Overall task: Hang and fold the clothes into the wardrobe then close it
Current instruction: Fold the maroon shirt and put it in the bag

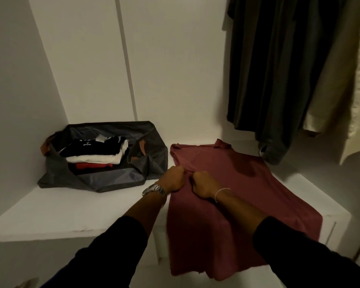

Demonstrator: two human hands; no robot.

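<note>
Sleeves low in frame; left hand [173, 179] and right hand [203, 185] both clenched on shirt [237, 183], spread flat on shelf [71, 208]. Folding barely begun. Bag [104, 175] holds folded stack; dark clothes [279, 69] hang. Wardrobe open.

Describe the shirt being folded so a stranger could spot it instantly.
Find the white wardrobe shelf. Right of the open grey bag, the maroon shirt lies spread flat, hem overhanging the edge. Both hands grip it; it is the only garment neither bagged nor hanging.
</note>
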